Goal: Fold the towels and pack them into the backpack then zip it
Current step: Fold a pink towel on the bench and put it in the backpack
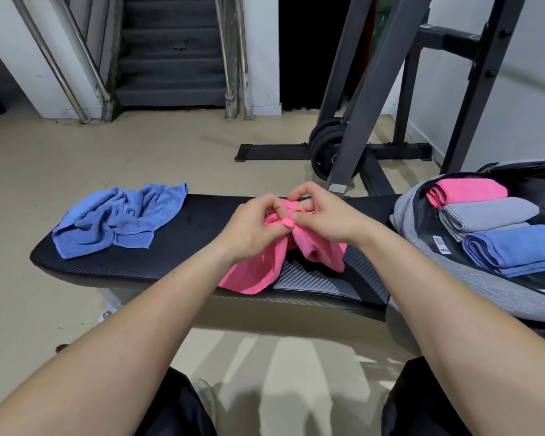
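A pink towel [258,272] hangs crumpled over the middle of the black bench [183,247]. My left hand [252,228] and my right hand [321,215] meet above it, each pinching the towel's upper edge between thumb and fingers. A crumpled blue towel [117,221] lies on the bench's left end. At the right, the grey backpack [472,278] lies open with a folded pink towel [466,191], a folded grey towel [485,217] and a folded blue towel [516,248] side by side inside.
A dark metal weight rack [372,99] with black plates [328,149] stands behind the bench at the right. A staircase [170,51] with steel handrails rises at the back. My knees in dark trousers show at the bottom edge, over a beige floor.
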The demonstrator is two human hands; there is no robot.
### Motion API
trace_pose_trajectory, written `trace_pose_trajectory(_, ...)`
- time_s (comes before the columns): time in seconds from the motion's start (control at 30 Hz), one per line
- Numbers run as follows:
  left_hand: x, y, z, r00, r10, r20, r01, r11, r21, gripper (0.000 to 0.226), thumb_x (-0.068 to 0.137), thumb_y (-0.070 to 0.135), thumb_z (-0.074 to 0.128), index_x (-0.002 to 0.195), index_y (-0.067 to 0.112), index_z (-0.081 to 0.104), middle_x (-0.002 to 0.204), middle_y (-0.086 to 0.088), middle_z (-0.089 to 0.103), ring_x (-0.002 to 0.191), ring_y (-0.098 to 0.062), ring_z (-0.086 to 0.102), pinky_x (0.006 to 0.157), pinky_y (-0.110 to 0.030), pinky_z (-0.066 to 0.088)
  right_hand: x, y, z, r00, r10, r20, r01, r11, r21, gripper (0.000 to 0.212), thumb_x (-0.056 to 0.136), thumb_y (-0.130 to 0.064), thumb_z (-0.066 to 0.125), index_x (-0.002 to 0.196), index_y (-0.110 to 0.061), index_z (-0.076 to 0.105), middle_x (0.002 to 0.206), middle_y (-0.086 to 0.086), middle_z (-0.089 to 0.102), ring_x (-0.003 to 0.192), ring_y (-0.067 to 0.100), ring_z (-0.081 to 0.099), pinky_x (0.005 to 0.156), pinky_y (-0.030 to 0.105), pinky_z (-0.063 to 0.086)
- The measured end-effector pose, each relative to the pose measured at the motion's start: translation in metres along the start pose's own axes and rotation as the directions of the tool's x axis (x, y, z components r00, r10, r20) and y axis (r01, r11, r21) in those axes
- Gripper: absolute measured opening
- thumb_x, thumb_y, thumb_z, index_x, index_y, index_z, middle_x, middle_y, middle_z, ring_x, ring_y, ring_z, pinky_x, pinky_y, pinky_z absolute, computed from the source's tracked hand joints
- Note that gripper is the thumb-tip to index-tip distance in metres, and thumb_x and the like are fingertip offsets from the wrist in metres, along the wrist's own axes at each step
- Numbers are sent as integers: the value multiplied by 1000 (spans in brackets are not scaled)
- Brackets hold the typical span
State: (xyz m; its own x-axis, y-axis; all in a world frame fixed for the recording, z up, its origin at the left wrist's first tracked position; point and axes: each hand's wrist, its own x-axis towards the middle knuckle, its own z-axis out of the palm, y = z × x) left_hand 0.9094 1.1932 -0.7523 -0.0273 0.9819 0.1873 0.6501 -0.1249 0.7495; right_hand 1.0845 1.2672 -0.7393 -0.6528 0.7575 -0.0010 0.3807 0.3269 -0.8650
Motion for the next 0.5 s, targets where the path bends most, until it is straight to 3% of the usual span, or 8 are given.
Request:
trace_pose_trajectory(0.1,3,0,-2,997,-9,-74,6,999,-44,18,85,24,76,82,25,58,78,11,67,78,-8,62,76,-27,49,-4,2,-7,999,27,-17,-26,999,42,27,92,-14,70,115,-19,55,74,-1,62,72,14,57,70,30,46)
trace_pose_trajectory(0.17,5,-1,-6,988,-34,-152,24,998,-65,18,85,20,75,82,22,57,70,12,61,67,-6,55,70,-26,46,-7,6,-14,998,61,26,-62,998,34,18,90,-18,73,106,-17,64,66,-8,60,66,11,56,66,28,44)
trace_pose_trajectory(0.27,7,1,-12,970,-44,-240,39,999,-25,17,83,13,70,81,21,55,68,11,58,62,-8,49,66,-28,42,-14,10,-22,991,104,83,-98,993,-69,19,93,-27,71,88,-9,69,75,-1,65,70,11,57,66,26,44)
trace_pose_trajectory(0.37,7,2,-16,970,-47,-239,78,989,122,17,81,10,64,82,23,53,74,7,62,68,-14,54,65,-32,42,-20,9,-27,994,100,53,-94,990,-107,26,94,-28,69,92,-2,70,82,2,67,72,9,56,62,19,42)
trace_pose_trajectory(0.5,8,-7,-23,943,-83,-322,147,973,179,18,82,11,61,82,26,51,76,4,65,77,-25,60,71,-40,48,-23,21,-36,994,105,-8,-105,983,-148,12,92,-24,72,92,-12,73,78,-2,66,72,10,57,72,29,45)
